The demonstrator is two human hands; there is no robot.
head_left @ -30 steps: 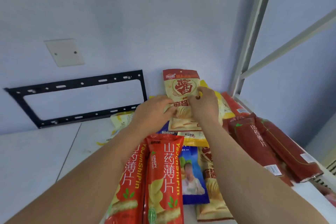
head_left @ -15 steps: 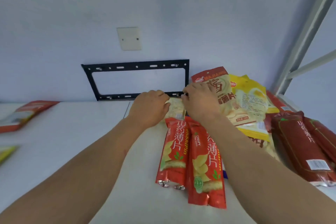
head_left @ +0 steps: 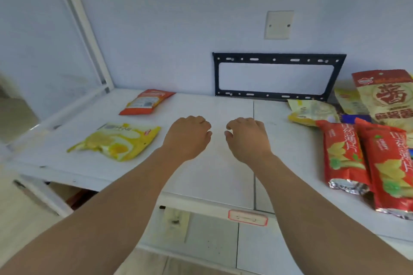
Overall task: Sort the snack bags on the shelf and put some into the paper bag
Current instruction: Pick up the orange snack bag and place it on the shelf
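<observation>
My left hand [head_left: 187, 136] and my right hand [head_left: 247, 136] hover side by side over the bare middle of the white shelf [head_left: 223, 163], fingers curled downward, holding nothing. On the left lie a yellow chip bag [head_left: 116, 140] and, further back, an orange bag [head_left: 146, 101]. At the right edge sits the pile: two long red bags [head_left: 344, 156] [head_left: 391, 167], a crumpled yellow bag [head_left: 312, 113] and a cream bag with a red top [head_left: 386, 96] leaning on the wall. No paper bag is in view.
A black metal bracket [head_left: 279, 77] hangs on the wall behind the shelf, under a white cover plate [head_left: 279, 24]. A white shelf post [head_left: 82, 27] rises at the back left. A red-edged label [head_left: 248, 217] sits on the shelf's front lip.
Both hands have left the snack pile and let go of the small bag. The view has swung left, bringing the two left-hand bags into sight and pushing the pile to the right edge.
</observation>
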